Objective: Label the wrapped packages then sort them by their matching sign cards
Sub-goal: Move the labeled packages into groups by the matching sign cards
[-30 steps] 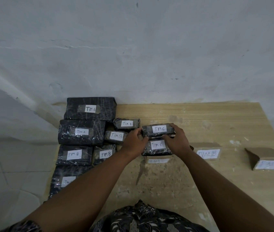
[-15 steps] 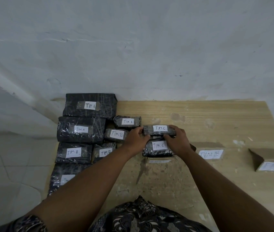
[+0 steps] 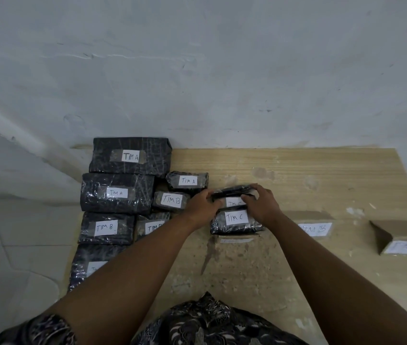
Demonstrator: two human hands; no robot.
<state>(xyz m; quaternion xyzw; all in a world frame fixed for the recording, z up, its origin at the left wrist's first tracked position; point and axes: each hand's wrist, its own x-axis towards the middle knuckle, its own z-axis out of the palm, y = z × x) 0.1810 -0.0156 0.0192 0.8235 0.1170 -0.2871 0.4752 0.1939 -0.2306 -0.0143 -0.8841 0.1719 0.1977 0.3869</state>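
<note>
Just right of the middle of the frame, the person has both hands on a small black wrapped package (image 3: 232, 191). The left hand (image 3: 201, 205) grips its left end. The right hand (image 3: 259, 202) comes over the top and right end, its fingers (image 3: 254, 189) curled round the wrapping. The package is tilted, and its white label is half covered, reading "TIM" and part of another letter.

Directly below it in the frame, touching or nearly so, a second small package marked TIM C (image 3: 237, 220) lies flat on the desk (image 3: 297, 170). At that one's lower edge a cardboard sign card (image 3: 237, 240) peeks out, its writing too faint to read.

Further right stands a sign card reading TIM B (image 3: 314, 226). Near the right edge of the frame is another folded sign card (image 3: 404, 241) with a blurred label.

The left of the desk is crowded with labelled packages:
- At the top are a large TIM A parcel (image 3: 130, 155), a second TIM A parcel (image 3: 118, 192) below it and a little TIM A packet (image 3: 187, 181).
- Lower down are a small TIM B packet (image 3: 171, 200), a TIM B parcel (image 3: 106, 227) and another TIM B packet (image 3: 151, 226) partly behind the left forearm.
- The lowest parcel (image 3: 90, 265) has its label mostly hidden.
</note>
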